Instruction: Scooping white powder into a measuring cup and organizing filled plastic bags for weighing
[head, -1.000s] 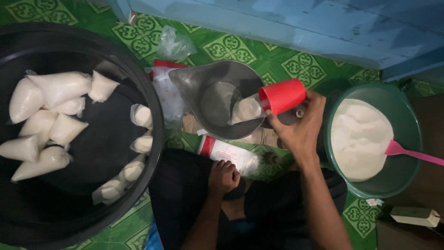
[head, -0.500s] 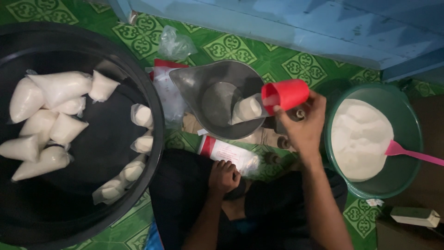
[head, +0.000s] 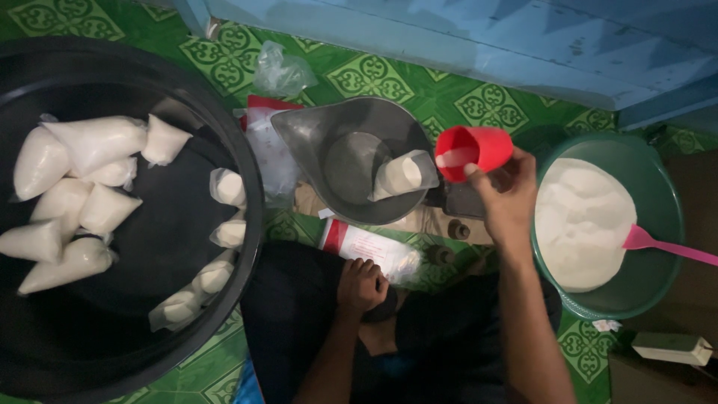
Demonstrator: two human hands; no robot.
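At the far left, a big black basin is holding many small plastic bags of white powder, already filled and lying on their sides. Right of it, on the green patterned mat, a grey metal scale pan is carrying one more small bag, which is standing open toward the right. Below the pan, the left hand is resting on the person's lap as a loose fist; it is holding nothing I can see, near a pack of plastic bags. The right hand is gripping a red plastic cup from below, with fingers closed around its wall, and is tilting its mouth toward the bag. I judge the cup is light and stiff, so its side wall is a good hold. The bag is probably soft and slippery and can easily fall over. At the far right, a green bowl of white powder is holding a pink scoop.
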